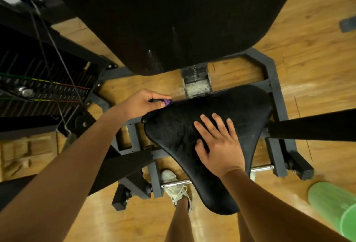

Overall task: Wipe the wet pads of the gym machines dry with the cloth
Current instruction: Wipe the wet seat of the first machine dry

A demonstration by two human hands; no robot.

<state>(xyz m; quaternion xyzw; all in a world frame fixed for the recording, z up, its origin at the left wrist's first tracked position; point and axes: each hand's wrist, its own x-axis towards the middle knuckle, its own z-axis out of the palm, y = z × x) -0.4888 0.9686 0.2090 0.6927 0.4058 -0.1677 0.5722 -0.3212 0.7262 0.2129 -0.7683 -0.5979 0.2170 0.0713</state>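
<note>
A black seat pad (240,110) of a gym machine lies below me, with a large black back pad (173,14) above it showing wet streaks near its lower edge. My left hand (146,103) grips a dark cloth (167,102) with a purple patch at the seat pad's upper left corner. My right hand (217,141) lies flat on the middle of the seat pad, fingers spread and straight.
The machine's grey steel frame (273,79) surrounds the seat on a wooden floor. A weight stack with cables (44,91) stands at the left. A rolled green mat (335,209) lies at the lower right. My white shoe (173,185) stands by the chrome bar.
</note>
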